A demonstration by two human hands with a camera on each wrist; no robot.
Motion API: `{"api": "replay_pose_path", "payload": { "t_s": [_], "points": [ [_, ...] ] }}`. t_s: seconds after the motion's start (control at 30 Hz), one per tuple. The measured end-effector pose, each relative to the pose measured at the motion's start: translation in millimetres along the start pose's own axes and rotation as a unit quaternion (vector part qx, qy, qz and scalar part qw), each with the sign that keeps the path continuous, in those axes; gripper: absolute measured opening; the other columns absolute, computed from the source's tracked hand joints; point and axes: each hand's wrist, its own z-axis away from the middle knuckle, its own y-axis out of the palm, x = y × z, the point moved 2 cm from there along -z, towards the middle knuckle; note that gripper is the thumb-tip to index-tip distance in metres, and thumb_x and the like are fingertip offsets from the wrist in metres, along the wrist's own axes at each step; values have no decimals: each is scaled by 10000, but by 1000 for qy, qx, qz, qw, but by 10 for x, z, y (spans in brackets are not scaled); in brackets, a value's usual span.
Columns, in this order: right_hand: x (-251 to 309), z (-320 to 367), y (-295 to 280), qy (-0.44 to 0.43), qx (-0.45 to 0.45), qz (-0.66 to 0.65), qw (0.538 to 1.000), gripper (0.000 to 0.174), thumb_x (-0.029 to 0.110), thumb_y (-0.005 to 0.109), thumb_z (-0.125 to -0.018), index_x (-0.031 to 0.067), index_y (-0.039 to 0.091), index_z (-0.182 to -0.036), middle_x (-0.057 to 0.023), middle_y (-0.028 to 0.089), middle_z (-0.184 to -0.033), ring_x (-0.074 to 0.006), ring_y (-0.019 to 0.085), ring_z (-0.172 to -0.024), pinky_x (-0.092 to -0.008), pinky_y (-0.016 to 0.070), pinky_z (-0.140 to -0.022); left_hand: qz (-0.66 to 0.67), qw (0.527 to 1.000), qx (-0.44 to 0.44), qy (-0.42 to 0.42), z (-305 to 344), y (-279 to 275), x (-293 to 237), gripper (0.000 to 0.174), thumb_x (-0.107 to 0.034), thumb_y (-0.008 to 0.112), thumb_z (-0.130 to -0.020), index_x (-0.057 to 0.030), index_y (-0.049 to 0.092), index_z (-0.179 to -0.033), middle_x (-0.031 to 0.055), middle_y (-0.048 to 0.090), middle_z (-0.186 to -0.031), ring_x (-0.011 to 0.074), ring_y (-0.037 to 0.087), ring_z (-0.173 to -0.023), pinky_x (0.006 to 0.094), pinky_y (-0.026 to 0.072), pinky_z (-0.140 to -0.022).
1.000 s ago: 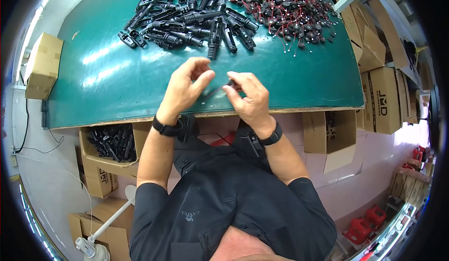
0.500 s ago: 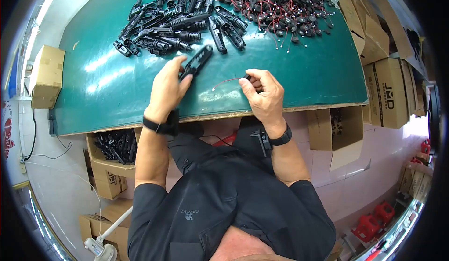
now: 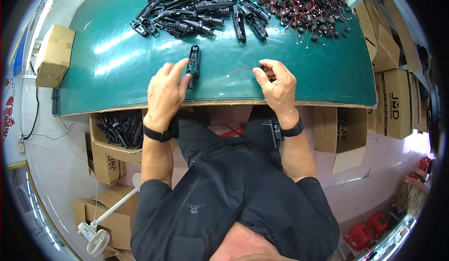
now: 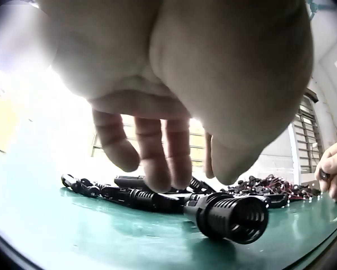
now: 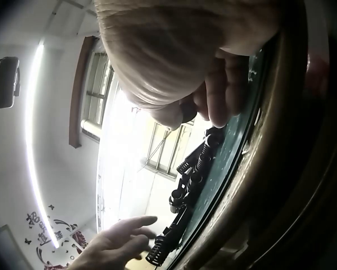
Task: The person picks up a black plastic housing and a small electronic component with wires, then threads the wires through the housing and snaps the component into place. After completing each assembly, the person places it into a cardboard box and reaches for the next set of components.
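In the head view a black plastic housing (image 3: 193, 64) with a ribbed round end lies lengthwise on the green table, ribbed end toward the body. My left hand (image 3: 166, 90) is just left of it, thumb at its side. The left wrist view shows its loosely bent fingers (image 4: 155, 163) over the table, with the ribbed end (image 4: 230, 216) below the thumb, not gripped. Farther right, my right hand (image 3: 279, 84) pinches a small black disc (image 3: 261, 67) between thumb and fingers. A thin red wire (image 3: 241, 68) with a white tip sticks out leftward from it.
A pile of similar black housings (image 3: 201, 10) lies at the table's back left. Right of it is a heap of black discs with red wires (image 3: 304, 8). Open cardboard boxes stand below the table edge, one with black parts (image 3: 120, 129), another (image 3: 327, 130) at the right.
My left hand took a housing from the pile's near side, brought it closer, turned it lengthwise and loosened its fingers. My right hand moved rightward, still pinching the disc.
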Motion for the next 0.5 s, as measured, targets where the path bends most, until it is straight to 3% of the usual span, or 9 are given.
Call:
{"api": "replay_pose_path", "payload": {
  "t_s": [0.1, 0.13, 0.23, 0.37, 0.5],
  "points": [
    [14, -10, 22, 1, 3, 8, 1000, 233, 114, 848, -931, 2, 757, -1114, -85, 766, -942, -134, 729, -776, -280, 581, -699, -63, 947, -84, 304, -158, -6, 3, 313, -64, 706, -957, -79, 727, -1269, 141, 710, -976, 365, 706, -896, 443, 558, -775],
    [16, -11, 24, 3, 2, 7, 1000, 234, 114, 849, -930, 3, 757, -1114, -83, 767, -938, -131, 726, -773, -279, 581, -697, -63, 947, -85, 304, -148, -21, 36, 313, -64, 706, -957, -79, 727, -1269, 141, 710, -976, 365, 706, -896, 443, 558, -775],
    [3, -1, 17, 9, 0, 3, 1000, 235, 115, 852, -928, 5, 758, -1112, -79, 767, -930, -126, 722, -765, -276, 579, -695, 12, 974, 52, 220, -130, 12, 162, 334, -1, 690, -954, -56, 733, -1281, 155, 695, -1075, 356, 692, -959, 415, 549, -827],
    [-9, 5, 43, 0, -8, -4, 1000, 234, 113, 856, -924, 4, 756, -1105, -75, 767, -922, -117, 714, -757, -273, 577, -694, 75, 986, 47, 140, -2, 56, 183, 374, -14, 728, -916, -64, 736, -1286, 159, 686, -1105, 359, 692, -982, 412, 552, -842],
    [14, -10, 49, 19, 6, -1, 1000, 231, 108, 862, -916, 5, 755, -1093, -74, 767, -920, -108, 704, -749, -268, 573, -686, 57, 989, 48, 124, 31, 49, 244, 386, -50, 776, -884, -80, 739, -1266, 158, 691, -1104, 382, 689, -980, 441, 555, -827]
  ]
}}
